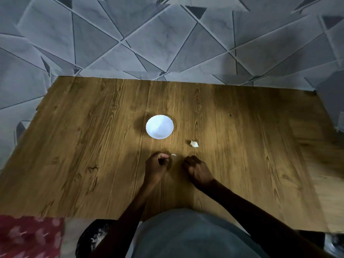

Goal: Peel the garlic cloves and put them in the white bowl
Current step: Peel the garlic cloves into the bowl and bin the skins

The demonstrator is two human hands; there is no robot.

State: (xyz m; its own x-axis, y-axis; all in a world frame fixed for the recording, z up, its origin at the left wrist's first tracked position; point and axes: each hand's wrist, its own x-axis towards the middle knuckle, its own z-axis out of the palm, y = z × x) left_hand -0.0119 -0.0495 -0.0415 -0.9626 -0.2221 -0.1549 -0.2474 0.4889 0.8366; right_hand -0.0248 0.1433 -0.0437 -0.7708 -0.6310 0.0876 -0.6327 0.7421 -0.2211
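pinched in left hand: garlic clove, long axis sideways. right hand curled, grip unclear. second clove diagonal, tip far-left.

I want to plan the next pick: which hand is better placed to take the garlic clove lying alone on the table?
Right. The right hand lies nearer the loose clove, which sits just beyond its fingers; the left hand already pinches another small clove.
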